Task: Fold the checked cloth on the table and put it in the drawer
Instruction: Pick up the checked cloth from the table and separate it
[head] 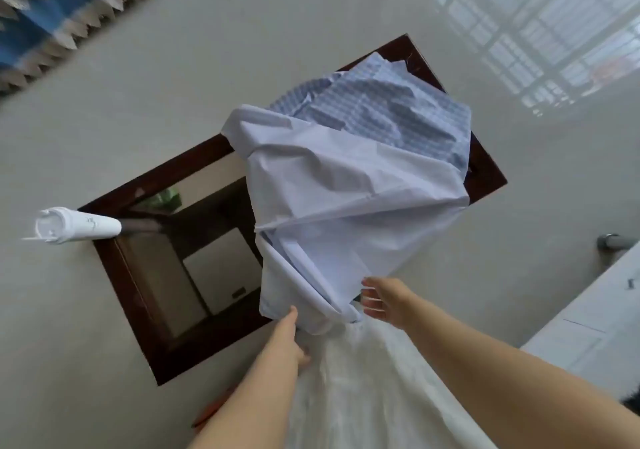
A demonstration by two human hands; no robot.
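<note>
Both hands lift the crumpled cloth (349, 185) off the table (138, 275) to spread it: left hand (285, 338) pinching its edge, right hand (384, 301) fingers apart.

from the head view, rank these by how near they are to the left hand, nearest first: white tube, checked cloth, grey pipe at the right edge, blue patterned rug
1. checked cloth: its lower edge touches the left hand.
2. white tube: up and to the left, at the dark wooden table's corner.
3. grey pipe: far right edge, past the right hand.
4. blue patterned rug: top left corner of the frame.
</note>
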